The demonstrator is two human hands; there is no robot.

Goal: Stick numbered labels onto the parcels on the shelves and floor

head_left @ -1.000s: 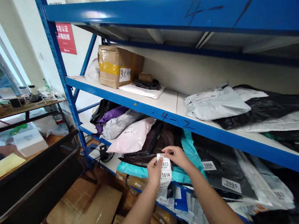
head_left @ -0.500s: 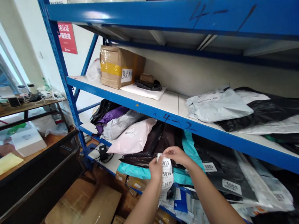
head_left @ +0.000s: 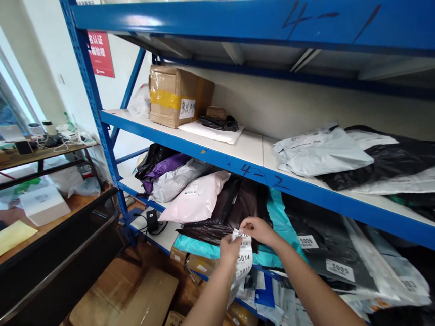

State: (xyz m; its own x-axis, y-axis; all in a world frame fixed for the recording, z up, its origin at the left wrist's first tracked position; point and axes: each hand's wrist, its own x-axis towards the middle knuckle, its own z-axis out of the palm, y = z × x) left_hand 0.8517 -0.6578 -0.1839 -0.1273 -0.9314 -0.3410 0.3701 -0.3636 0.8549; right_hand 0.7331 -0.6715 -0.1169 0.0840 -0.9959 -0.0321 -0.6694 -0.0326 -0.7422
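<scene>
A strip of white number labels (head_left: 244,258) hangs in front of the lower shelf, with 5014 clearly readable and 5012 at its top. My left hand (head_left: 229,252) pinches the strip along its left side, thumb over the printed face. At the top label, my right hand (head_left: 260,232) has its fingertips closed on the upper edge. Just behind both hands lie a dark brown plastic parcel (head_left: 204,231) and a turquoise parcel (head_left: 198,246). To the right, black parcels carry labels 5006 (head_left: 307,242) and 5005 (head_left: 340,270).
A blue shelf beam (head_left: 217,155) crosses above my hands. Over it sit a taped cardboard box (head_left: 166,99) and a grey-white mailer bag (head_left: 323,151). A pink parcel (head_left: 197,197) lies left of my hands. A black chair (head_left: 59,268) stands at left, flattened cardboard (head_left: 142,311) on the floor.
The label 5012 now shows at the top of the strip, above 5013, between my fingers. Both hands sit slightly lower, and the whole view has shifted a little.
</scene>
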